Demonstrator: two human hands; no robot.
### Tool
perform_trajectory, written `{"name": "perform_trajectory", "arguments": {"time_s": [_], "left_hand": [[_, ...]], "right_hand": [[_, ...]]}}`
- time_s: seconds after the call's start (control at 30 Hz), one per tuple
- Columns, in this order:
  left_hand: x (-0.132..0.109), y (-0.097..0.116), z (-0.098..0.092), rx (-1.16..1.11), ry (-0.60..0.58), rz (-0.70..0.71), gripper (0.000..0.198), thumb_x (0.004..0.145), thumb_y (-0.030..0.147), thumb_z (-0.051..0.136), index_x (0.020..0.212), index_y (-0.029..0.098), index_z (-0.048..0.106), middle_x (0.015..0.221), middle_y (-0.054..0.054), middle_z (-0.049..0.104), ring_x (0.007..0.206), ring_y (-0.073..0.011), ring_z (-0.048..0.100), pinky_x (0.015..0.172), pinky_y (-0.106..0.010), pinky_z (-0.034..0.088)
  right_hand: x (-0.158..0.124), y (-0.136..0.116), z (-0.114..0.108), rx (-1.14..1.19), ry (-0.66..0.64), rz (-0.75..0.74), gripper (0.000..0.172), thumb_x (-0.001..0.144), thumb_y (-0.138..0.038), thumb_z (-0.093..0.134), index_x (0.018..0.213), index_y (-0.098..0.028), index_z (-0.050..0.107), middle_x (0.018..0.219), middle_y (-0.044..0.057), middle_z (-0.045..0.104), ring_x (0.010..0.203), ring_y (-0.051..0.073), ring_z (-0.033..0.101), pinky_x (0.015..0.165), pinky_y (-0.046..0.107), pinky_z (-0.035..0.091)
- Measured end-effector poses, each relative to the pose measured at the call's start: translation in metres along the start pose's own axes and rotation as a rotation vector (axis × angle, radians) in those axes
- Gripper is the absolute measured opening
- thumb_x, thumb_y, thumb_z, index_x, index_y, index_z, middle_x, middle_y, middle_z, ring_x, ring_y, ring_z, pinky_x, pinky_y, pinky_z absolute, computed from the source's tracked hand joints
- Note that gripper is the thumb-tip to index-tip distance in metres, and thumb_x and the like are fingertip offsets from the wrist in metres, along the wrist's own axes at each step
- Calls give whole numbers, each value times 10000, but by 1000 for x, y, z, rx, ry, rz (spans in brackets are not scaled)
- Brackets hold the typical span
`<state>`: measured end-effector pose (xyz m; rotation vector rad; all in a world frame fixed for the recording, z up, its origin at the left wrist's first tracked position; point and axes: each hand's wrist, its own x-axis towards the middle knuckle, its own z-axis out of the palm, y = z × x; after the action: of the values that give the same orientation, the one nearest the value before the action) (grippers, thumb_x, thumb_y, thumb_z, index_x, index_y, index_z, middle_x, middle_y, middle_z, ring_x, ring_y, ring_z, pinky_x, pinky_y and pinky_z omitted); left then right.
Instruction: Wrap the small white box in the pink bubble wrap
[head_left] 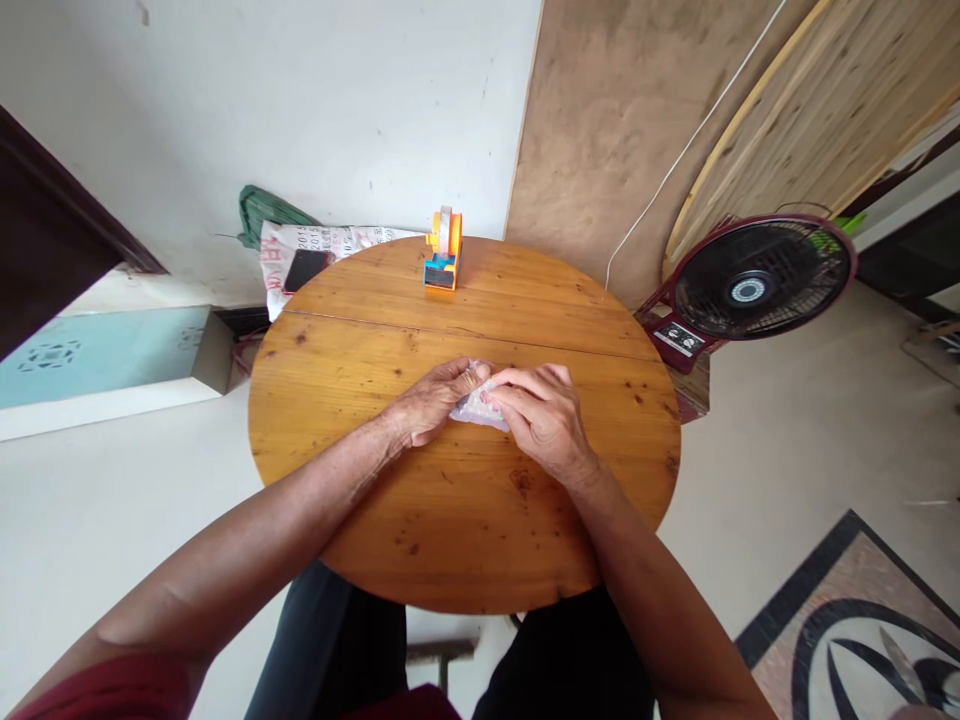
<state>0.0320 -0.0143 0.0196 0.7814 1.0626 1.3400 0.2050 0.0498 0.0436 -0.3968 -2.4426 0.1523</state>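
Note:
A small package in clear bubble wrap is held between both hands over the middle of a round wooden table. My left hand grips its left side, with the thumb on top. From the right, my right hand pinches the wrap's upper surface with thumb and fingertips. Something reddish shows through the wrap near those fingertips; what it is cannot be made out.
An orange and blue tape dispenser stands at the table's far edge. Behind the left edge lie a dark phone and a printed white sack. A dark red fan stands beyond the right edge.

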Motion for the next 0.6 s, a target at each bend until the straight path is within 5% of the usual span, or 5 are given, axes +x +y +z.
{"name": "perform_trajectory", "arguments": {"time_s": [0.23,0.6], "left_hand": [[1,3,0,-58,7,-2,426,702,512,792,897,156,660,775,-14,651,692,-141,600,639,-257,458],[2,10,2,-178,67,-15,463,611,482,860,842,142,647,715,4,638,618,-107,565,621,-238,455]], "right_hand": [[2,-9,-4,-157,-82,-64,192,959,-252,492,1040,-235,665,1150,40,696,1014,222,564,889,410,328],[1,-10,2,-227,-17,-103,219,947,-225,525,1141,-234,626,1216,55,676,1101,234,564,921,420,334]]}}
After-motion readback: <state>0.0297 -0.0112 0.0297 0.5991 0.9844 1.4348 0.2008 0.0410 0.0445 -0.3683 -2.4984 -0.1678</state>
